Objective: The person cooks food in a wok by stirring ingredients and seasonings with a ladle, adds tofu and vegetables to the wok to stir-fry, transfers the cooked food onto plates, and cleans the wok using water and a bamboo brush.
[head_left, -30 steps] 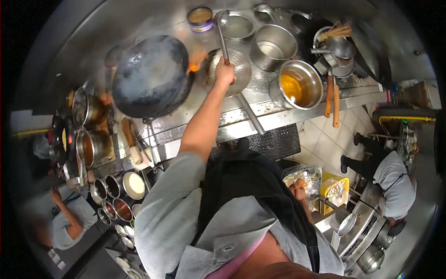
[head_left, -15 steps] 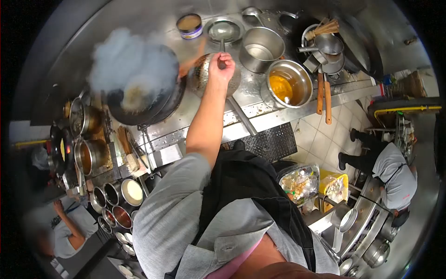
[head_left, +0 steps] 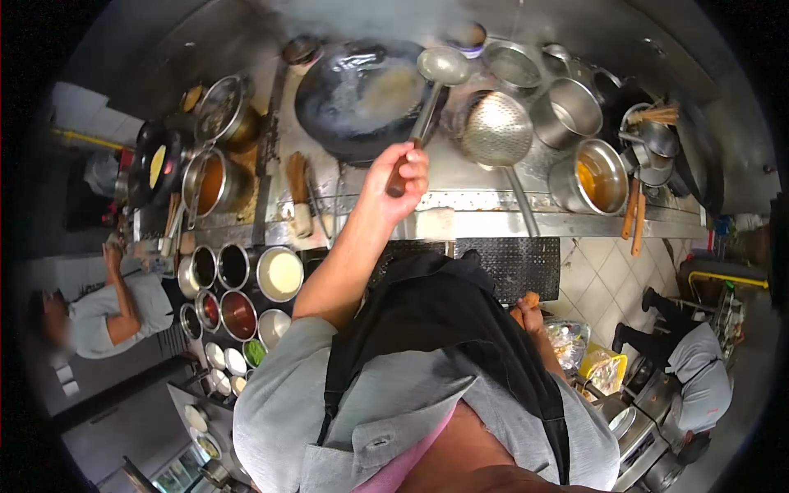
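My left hand (head_left: 396, 182) is closed round the brown handle of a metal ladle (head_left: 444, 67). The ladle's bowl is over the right rim of a dark wok (head_left: 329, 123), with a pale brownish patch inside and smoke above it. To the right of my left hand lies a perforated metal skimmer (head_left: 497, 131), its handle reaching past the counter's front edge. My right hand (head_left: 532, 312) is low beside my black apron, partly hidden by it. Its fingers look curled, and I cannot make out what they hold, if anything.
A steel pot (head_left: 567, 115) and a pot with orange-yellow liquid (head_left: 602, 177) stand right of the skimmer. A brush (head_left: 299, 193) lies left of my hand, above containers of sauces (head_left: 238, 315). One person (head_left: 123, 316) is at far left, another (head_left: 699, 374) at far right.
My left hand has lifted the ladle from the back of the counter and carried it left to the wok's rim. My right hand has come into view. The whole view has shifted.
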The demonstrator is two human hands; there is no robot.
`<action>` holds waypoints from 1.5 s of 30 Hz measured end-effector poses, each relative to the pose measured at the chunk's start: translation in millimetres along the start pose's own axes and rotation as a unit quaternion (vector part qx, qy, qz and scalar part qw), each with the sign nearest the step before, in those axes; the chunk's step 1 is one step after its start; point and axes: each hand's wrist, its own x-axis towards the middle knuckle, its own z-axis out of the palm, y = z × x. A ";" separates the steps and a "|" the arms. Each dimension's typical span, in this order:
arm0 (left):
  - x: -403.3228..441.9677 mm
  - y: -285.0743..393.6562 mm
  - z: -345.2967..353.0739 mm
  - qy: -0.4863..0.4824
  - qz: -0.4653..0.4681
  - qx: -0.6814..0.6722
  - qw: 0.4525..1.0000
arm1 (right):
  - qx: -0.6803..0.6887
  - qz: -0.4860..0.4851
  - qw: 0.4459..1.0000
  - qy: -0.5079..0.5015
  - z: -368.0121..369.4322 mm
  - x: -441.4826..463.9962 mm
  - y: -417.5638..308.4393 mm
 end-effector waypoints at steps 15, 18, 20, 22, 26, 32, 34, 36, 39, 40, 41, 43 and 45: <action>-209.2 91.3 -78.4 0.285 0.138 0.459 0.830 | -0.111 -0.010 0.994 -0.021 66.1 -21.3 5.5; -166.1 91.8 -106.8 0.345 0.196 0.714 0.576 | -0.151 -0.041 0.988 -0.007 42.2 -14.2 22.4; -141.7 63.0 -83.0 0.371 0.232 0.755 0.489 | -0.083 -0.016 0.996 -0.034 12.9 -6.6 36.7; -111.8 35.9 -70.7 0.373 0.238 0.766 0.466 | 0.023 0.026 0.998 -0.055 -12.3 -12.7 44.8; -57.2 -60.8 6.8 0.354 0.151 0.723 0.574 | 0.053 0.091 0.994 0.024 -53.4 -41.9 59.1; 77.0 -168.7 -30.7 0.048 0.237 0.844 0.478 | 0.028 0.080 0.995 0.043 -122.1 -71.0 150.4; 118.1 -206.8 -28.9 0.026 0.158 0.862 0.481 | 0.116 0.162 0.975 0.098 -129.7 -86.0 152.8; 164.6 -240.8 -55.5 -0.039 0.200 0.871 0.448 | 0.123 0.156 0.974 0.108 -143.8 -87.1 172.8; 205.6 -282.3 -80.5 -0.059 0.188 0.910 0.365 | 0.020 0.152 0.978 0.139 -150.6 -93.4 148.1; 211.9 -290.2 -90.6 -0.050 0.195 0.916 0.347 | 0.004 0.137 0.981 0.137 -151.8 -90.8 136.3; 210.9 -295.2 -94.2 -0.040 0.202 0.911 0.359 | -0.006 0.117 0.985 0.130 -151.2 -87.4 124.3; 197.7 -290.9 -94.6 -0.032 0.209 0.898 0.386 | -0.020 0.080 0.990 0.111 -145.8 -78.6 96.9; 165.4 -275.2 -94.3 -0.033 0.254 0.882 0.396 | -0.031 0.039 0.994 0.094 -131.0 -76.2 59.5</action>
